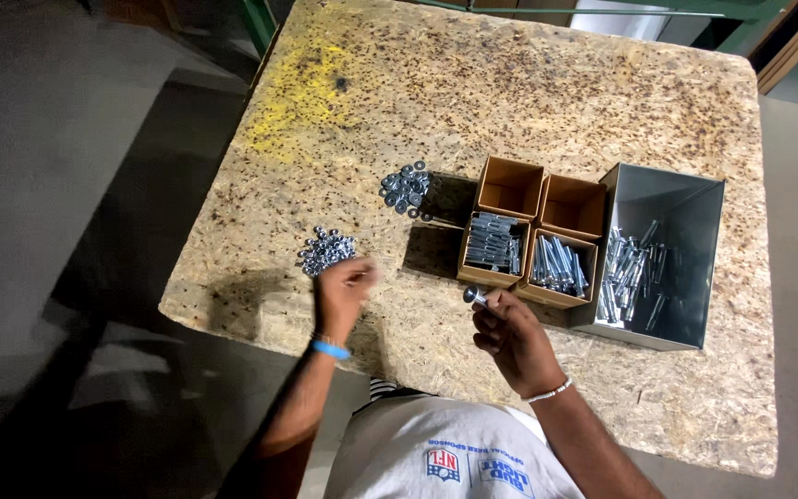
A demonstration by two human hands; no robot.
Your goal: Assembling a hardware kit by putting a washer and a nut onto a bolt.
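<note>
Right hand (510, 334) pinches a bolt (473, 296) just before the cardboard boxes (528, 231); left hand (344, 286), blurred, grip unclear, reaches the nut pile (327, 249). Two boxes hold bolts, two sit empty.

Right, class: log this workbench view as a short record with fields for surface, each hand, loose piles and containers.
surface: chipboard table
left hand: blurred, by the near pile of small metal parts
right hand: holds one bolt
far pile: washers
cardboard boxes: two rear ones empty, two front ones with bolts
metal bin: loose bolts
</note>
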